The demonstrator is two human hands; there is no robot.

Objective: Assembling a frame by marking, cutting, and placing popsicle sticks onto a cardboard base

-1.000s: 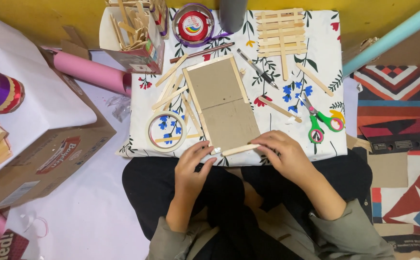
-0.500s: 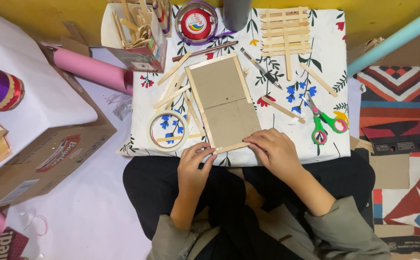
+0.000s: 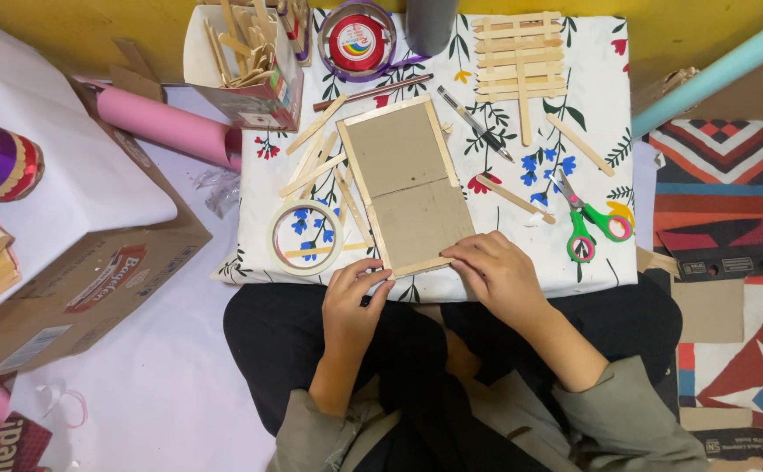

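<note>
While the near edge of the cardboard panel (image 3: 407,188) is pressed from both sides, the left hand (image 3: 352,301) is seen with fingers curled together, its fingertips pinching the wooden stick (image 3: 416,266) at the panel's lower left corner. The right hand (image 3: 497,273) is laid flat with fingers close together on the lower right corner of the same panel.

One panel is counted, made of two cardboard squares joined along a middle line and framed by sticks. Its long axis runs from the person outward, tilted a little to the left at the far end. Just beside it on the left one ring of clear tape (image 3: 306,238) is lying, and several loose sticks (image 3: 316,157) are scattered. To the right one pair of green scissors (image 3: 593,223) and one pen (image 3: 474,122) are found. Further away one red tape roll (image 3: 361,40), one stick lattice (image 3: 512,61) and one box of sticks (image 3: 254,65) are placed.

Everything is set on a low table covered with a white flowered cloth (image 3: 600,131). A yellow wall (image 3: 75,31), a pink paper roll (image 3: 167,127) and a cardboard box (image 3: 93,280) are seen around it.
</note>
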